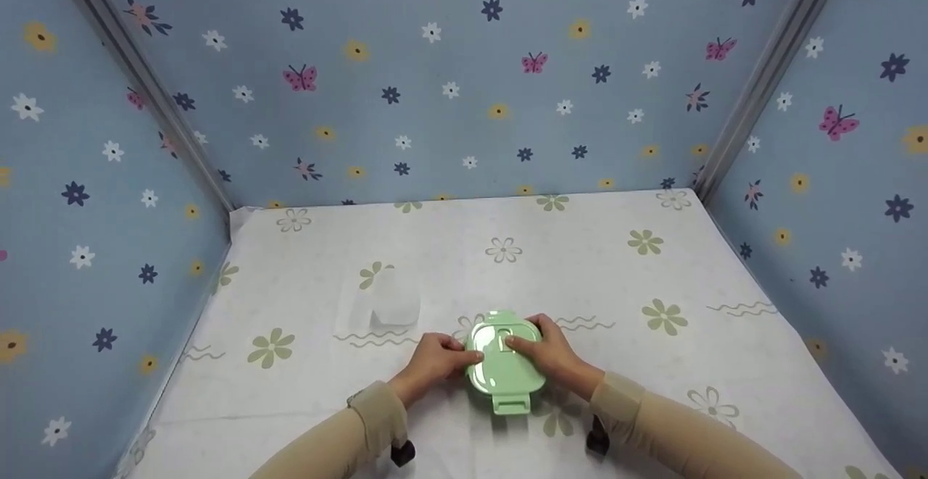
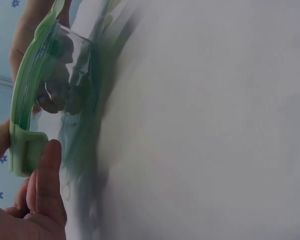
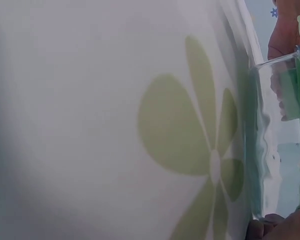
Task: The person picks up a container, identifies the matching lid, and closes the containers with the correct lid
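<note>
A food container with a pale green lid (image 1: 500,374) and a clear, see-through body (image 2: 82,60) is between both hands. My left hand (image 1: 435,364) pinches its left side, thumb on the lid's edge and a fingertip against the side latch (image 2: 27,152). On the other side my right hand (image 1: 554,356) grips the container, its thumb lying on the lid near the raised middle tab. The near latch (image 1: 512,404) sticks outward. In the right wrist view the clear body (image 3: 275,150) shows close to the cloth; whether it touches is hard to tell.
A whitish translucent piece (image 1: 396,301) lies on the flower-patterned white cloth (image 1: 580,261), left of and beyond the container. Blue patterned walls (image 1: 464,124) enclose the table at the back and both sides, with grey posts (image 1: 768,66) in the corners.
</note>
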The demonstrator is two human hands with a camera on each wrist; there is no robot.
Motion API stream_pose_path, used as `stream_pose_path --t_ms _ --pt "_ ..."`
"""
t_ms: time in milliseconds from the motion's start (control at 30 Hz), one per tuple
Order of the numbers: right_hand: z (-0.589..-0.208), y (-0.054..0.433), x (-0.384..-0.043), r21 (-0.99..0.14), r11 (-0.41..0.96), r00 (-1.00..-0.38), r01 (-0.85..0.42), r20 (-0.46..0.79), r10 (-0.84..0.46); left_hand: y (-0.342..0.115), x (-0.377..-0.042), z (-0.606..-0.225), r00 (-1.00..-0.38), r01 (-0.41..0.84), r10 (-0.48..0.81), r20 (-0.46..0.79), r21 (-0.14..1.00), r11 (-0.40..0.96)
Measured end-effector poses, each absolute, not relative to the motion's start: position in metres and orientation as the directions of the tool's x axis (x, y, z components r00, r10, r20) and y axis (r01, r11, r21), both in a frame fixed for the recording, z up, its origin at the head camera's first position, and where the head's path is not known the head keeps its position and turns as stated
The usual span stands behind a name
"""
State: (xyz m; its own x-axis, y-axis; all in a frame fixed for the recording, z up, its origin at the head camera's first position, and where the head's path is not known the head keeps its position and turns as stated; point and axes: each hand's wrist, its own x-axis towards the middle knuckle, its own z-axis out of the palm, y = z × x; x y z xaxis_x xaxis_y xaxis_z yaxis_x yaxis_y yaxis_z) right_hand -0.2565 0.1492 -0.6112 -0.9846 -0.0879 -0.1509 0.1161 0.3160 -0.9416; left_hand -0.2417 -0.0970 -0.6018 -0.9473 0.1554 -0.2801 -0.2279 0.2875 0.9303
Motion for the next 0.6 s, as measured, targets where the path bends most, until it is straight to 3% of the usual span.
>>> stream_pose_path --t_ms 600 --pt "-0.587 0.163 -0.281 -0.837 0.530 -0.946 0.137 -0.269 -0.179 -0.089 -0.220 -0.598 -0.903 -0.329 0.207 -0.376 0.916 0.229"
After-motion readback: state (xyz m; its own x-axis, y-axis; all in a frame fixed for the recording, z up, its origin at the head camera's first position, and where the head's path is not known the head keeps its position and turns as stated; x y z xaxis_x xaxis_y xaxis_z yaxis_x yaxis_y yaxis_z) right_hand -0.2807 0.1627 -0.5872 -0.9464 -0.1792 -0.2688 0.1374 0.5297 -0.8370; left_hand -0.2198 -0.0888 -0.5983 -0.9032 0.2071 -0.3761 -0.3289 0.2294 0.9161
